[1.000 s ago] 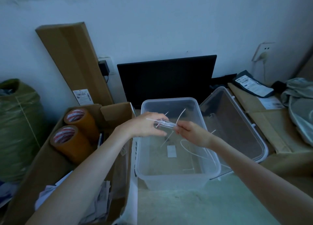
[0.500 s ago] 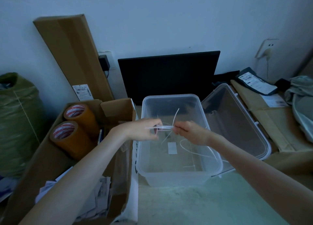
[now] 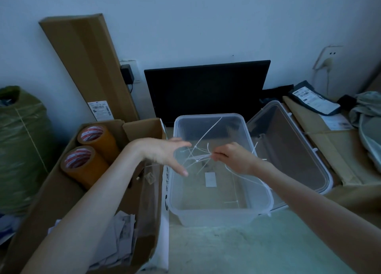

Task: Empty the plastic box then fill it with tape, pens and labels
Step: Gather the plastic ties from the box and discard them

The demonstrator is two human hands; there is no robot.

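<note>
Box (image 3: 214, 214), centre frame: cable ties (image 3: 195, 156) are pinched by right hand (image 3: 233, 159); left hand (image 3: 165, 153) is spread, empty. Bundle is best lifted whole (loose ends snag).

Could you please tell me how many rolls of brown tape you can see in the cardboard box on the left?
2: one tape roll at the far end of the cardboard box, the other tape roll just in front, touching it. More could lie hidden under the papers.

I cannot read the label (image 3: 210, 179) below my right hand (image 3: 233, 159); both my forearms leave frame.
</note>
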